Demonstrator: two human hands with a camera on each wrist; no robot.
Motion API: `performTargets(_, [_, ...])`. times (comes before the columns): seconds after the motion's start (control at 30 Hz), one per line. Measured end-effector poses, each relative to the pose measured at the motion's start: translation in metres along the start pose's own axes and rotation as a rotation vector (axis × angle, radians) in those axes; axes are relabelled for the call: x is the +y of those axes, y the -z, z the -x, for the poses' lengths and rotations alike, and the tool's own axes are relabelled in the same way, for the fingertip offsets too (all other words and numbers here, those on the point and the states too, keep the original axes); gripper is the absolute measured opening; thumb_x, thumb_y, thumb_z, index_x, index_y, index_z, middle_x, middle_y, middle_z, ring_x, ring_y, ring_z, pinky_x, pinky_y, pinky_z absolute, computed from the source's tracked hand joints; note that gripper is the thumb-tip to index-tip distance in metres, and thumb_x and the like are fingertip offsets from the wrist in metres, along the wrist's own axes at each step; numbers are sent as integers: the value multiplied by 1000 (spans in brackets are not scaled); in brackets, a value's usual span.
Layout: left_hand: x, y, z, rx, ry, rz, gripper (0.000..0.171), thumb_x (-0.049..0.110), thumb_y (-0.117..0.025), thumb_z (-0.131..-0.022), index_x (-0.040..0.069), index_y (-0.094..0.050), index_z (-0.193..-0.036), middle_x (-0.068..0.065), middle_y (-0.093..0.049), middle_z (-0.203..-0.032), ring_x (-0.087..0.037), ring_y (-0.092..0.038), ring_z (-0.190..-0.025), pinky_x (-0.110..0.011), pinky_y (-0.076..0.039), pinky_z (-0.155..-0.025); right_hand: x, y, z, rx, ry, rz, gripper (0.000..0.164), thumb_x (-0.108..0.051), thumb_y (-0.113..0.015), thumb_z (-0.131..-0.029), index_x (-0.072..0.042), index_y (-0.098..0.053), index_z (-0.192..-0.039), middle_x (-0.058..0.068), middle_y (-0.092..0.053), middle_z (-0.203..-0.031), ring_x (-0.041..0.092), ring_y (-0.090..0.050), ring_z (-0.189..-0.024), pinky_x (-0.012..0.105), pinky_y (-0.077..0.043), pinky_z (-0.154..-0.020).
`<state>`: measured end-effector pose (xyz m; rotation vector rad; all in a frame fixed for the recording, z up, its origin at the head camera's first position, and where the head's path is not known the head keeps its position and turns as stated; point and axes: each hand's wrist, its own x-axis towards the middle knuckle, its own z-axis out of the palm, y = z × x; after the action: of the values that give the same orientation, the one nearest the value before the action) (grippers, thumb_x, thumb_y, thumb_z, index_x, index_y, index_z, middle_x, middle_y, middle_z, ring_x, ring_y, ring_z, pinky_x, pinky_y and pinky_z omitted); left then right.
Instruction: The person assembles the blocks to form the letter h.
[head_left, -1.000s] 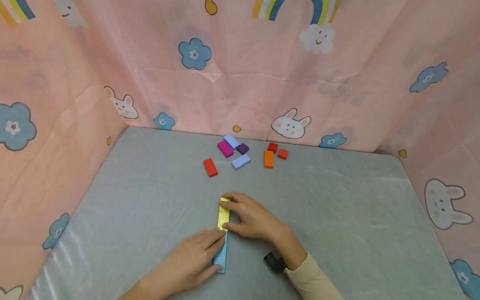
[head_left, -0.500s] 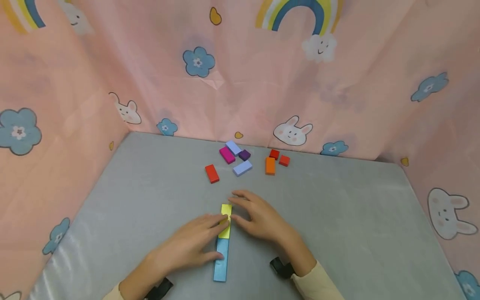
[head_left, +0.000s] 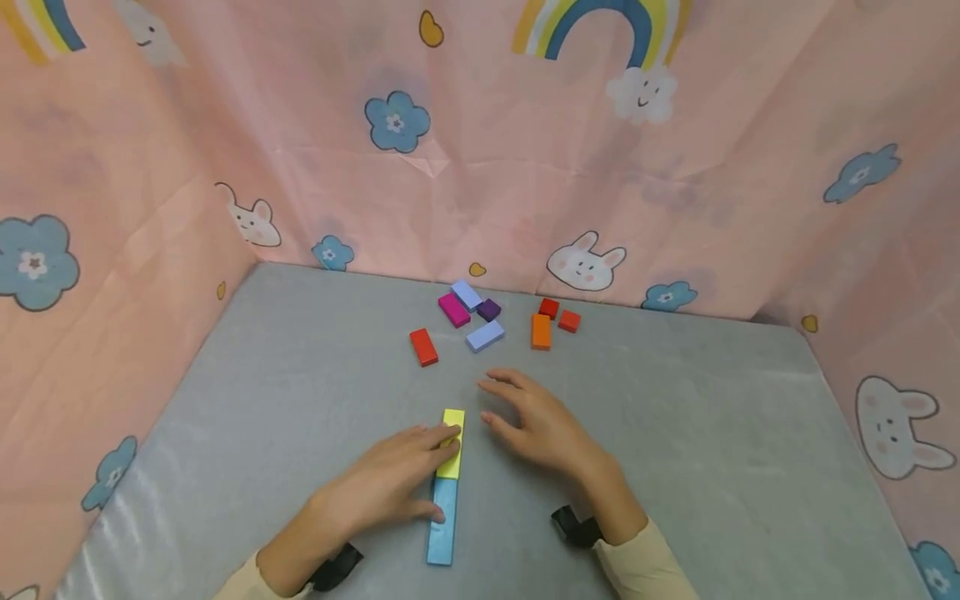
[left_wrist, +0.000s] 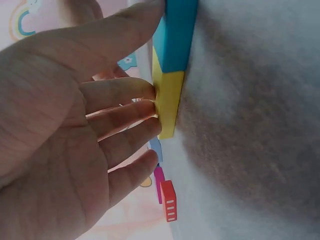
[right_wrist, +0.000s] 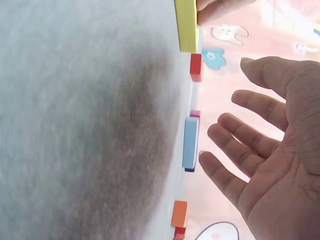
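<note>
A yellow block (head_left: 453, 417) and a light blue block (head_left: 442, 542) lie end to end in one straight line on the grey table, the yellow one farther out. My left hand (head_left: 382, 483) rests over them from the left. In the left wrist view its fingertips touch the yellow block (left_wrist: 171, 107), and the thumb is at the blue block (left_wrist: 180, 37). Off to the right, my right hand (head_left: 547, 429) hovers with fingers spread and holds nothing. The right wrist view shows a gap between it and the yellow block (right_wrist: 186, 25).
Toward the back lie a red block (head_left: 423, 347), a magenta block (head_left: 454, 310), two pale blue blocks (head_left: 485, 336) and a dark purple block (head_left: 489, 310). Right of these are an orange block (head_left: 541, 332) and two small red blocks (head_left: 569, 321). A pink patterned cloth (head_left: 480, 192) encloses the table.
My right hand has let go of the yellow block and drawn away to the right. The left hand's fingers have shifted forward from the blue block onto the yellow one.
</note>
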<state>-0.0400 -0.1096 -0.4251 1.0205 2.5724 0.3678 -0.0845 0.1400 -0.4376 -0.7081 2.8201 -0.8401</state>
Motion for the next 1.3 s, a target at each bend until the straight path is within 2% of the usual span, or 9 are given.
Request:
performTargets(0.17, [-1,0,1,-25,47,54,85,44,-90,-82,9,-57,-153,-10,-44,-168,-31,-50,-151,-49,-43,-125,1,1,0,23,-5,-8,51,-28,-74,-100,-13,-64,-147,9,-60,-153,31,-59,-141,54,-53,-115])
performTargets(0.43, [-2,0,0,-37,37,65,86,44,-89,-82,8,-56,-153,-12,-42,-169,-28,-45,-155,-47,-41,-127,1,-1,-1,17,7,-9,50,-27,-74,-101,-12,-63,-147,10,-60,-152,30,-59,-140,53,-52,-116])
performTargets(0.63, [-2,0,3,-33,57,70,88,43,-90,-81,8,-55,-154,-12,-42,-170,-32,-48,-153,-50,-45,-123,-3,-1,-4,11,16,-21,51,-28,-73,-101,-12,-63,-148,9,-59,-154,30,-58,-142,53,-51,-117])
performTargets(0.8, [-1,0,2,-19,33,69,88,43,-90,-81,8,-55,-154,-11,-42,-170,-33,-50,-151,-50,-47,-121,-4,0,-6,13,9,-21,51,-27,-74,-100,-12,-63,-148,9,-58,-155,30,-57,-144,52,-51,-117])
performTargets(1.03, [-3,1,1,-26,28,68,87,43,-91,-80,8,-57,-153,-12,-42,-169,-33,-50,-151,-50,-48,-120,-3,2,-26,4,3,-30,52,-27,-72,-101,-11,-61,-149,11,-56,-157,31,-55,-145,54,-50,-118])
performTargets(1.3, [-1,-2,1,-14,-8,17,80,43,-89,-84,9,-59,-151,-13,-43,-168,-32,-50,-151,-47,-47,-122,9,-2,-50,59,-79,5,49,-25,-72,-101,-7,-62,-146,14,-59,-151,33,-58,-139,53,-50,-119])
